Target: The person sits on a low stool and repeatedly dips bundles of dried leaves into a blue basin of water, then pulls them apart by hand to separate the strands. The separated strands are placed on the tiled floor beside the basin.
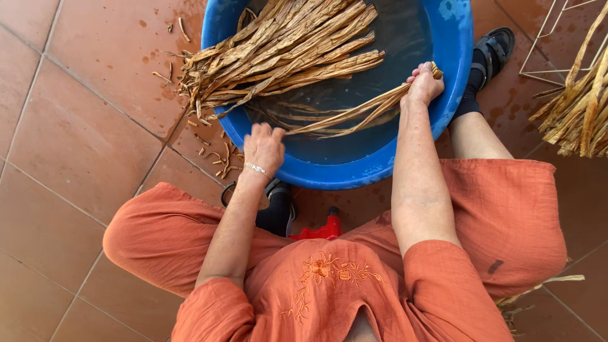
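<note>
We looked straight down on a seated person in orange clothing, both bare arms reaching forward over a blue plastic basin set on a terracotta tiled floor.

The left hand, with a thin metal bracelet at the wrist, was closed around the near end of a small bunch of long dried plant strips. The right hand was closed around the other end of that same bunch, right at the basin's rim. Between the two hands the strips ran across the basin, low over the dark water; we could not tell whether they touched the surface.

A much larger bundle of dried strips lay across the far-left part of the basin, its cut ends overhanging the rim toward the floor. A few loose strips sat submerged beneath it. Short broken fragments were scattered on the tiles just beside the basin's left edge.

At the right edge of the view we noted another heap of the same material resting against a white wire rack, well apart from the hands. A black sandal showed beyond the basin, and a red object sat between the person's knees, its kind unclear.
</note>
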Demonstrator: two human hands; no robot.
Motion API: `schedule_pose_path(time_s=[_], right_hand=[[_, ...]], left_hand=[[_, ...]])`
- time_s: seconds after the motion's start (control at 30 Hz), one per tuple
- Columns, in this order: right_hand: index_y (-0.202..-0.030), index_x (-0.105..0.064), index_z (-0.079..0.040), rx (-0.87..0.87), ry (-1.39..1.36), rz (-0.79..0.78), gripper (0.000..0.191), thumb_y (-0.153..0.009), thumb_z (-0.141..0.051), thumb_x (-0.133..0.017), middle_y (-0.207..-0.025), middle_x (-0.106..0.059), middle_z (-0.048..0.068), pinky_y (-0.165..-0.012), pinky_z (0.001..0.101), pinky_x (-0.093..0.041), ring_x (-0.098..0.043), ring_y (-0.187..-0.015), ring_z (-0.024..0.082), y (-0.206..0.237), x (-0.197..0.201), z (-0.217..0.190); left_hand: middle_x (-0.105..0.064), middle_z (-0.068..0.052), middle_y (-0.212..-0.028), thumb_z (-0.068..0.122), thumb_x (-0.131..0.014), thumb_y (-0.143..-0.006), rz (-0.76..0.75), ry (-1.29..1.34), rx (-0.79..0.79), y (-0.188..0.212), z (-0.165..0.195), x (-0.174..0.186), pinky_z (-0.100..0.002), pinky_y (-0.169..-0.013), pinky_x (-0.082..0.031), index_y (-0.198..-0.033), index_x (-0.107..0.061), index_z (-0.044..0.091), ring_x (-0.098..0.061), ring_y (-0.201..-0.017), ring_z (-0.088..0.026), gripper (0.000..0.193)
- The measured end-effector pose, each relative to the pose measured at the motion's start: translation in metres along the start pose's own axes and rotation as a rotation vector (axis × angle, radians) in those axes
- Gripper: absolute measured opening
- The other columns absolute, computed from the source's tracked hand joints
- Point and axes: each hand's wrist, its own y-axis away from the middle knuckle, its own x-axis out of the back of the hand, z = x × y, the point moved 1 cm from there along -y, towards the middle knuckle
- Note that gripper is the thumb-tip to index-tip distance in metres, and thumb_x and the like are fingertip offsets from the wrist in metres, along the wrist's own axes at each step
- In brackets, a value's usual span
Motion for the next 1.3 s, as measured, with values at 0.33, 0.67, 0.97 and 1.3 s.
schedule_pose_path(time_s=[0.33,0.67,0.97,1.3], right_hand=[[-0.102,-0.058,-0.009,-0.126,0.124,-0.261,0.026,-0.091,-0.019,-0.080,-0.061,-0.056,0.003,-0.039,0.0309,-0.046,-0.051,-0.042,0.013,0.049,-0.003,0.042],[-0.085,-0.064,-0.009,-0.217,0.125,-0.151,0.015,-0.082,-0.008,-0.079,-0.054,-0.047,-0.001,-0.036,0.0318,-0.038,-0.042,-0.037,0.012,0.051,-0.037,0.040],[-0.093,-0.070,-0.008,-0.072,0.201,-0.457,0.014,-0.082,-0.008,-0.078,-0.071,-0.062,0.002,-0.042,0.0281,-0.040,-0.050,-0.048,0.010,0.084,0.007,0.022],[-0.106,-0.074,-0.003,-0.008,0.139,-0.738,0.013,-0.097,-0.012,-0.075,-0.102,-0.075,0.006,-0.083,0.0300,-0.058,-0.068,-0.090,0.013,0.104,0.008,0.028]], left_hand=[[-0.042,-0.021,-0.152,0.045,-0.056,-0.093,-0.138,0.001,-0.154,-0.070,0.040,-0.118,-0.072,-0.105,-0.021,-0.143,-0.055,0.018,-0.040,-0.136,-0.045,0.057],[-0.072,-0.014,-0.117,0.038,-0.061,-0.096,-0.225,0.045,-0.054,-0.047,0.065,-0.110,-0.069,-0.109,-0.030,-0.127,-0.063,0.015,-0.061,-0.118,-0.035,0.039],[-0.067,-0.016,-0.118,0.019,-0.067,-0.091,0.435,0.307,-0.305,-0.088,0.084,-0.052,-0.048,-0.091,-0.050,-0.120,-0.064,0.008,-0.059,-0.109,-0.034,0.032],[-0.072,-0.022,-0.091,0.029,-0.051,-0.096,0.160,0.519,-0.030,-0.139,0.142,-0.070,-0.057,-0.078,-0.053,-0.109,-0.068,0.008,-0.069,-0.087,-0.045,0.030]])
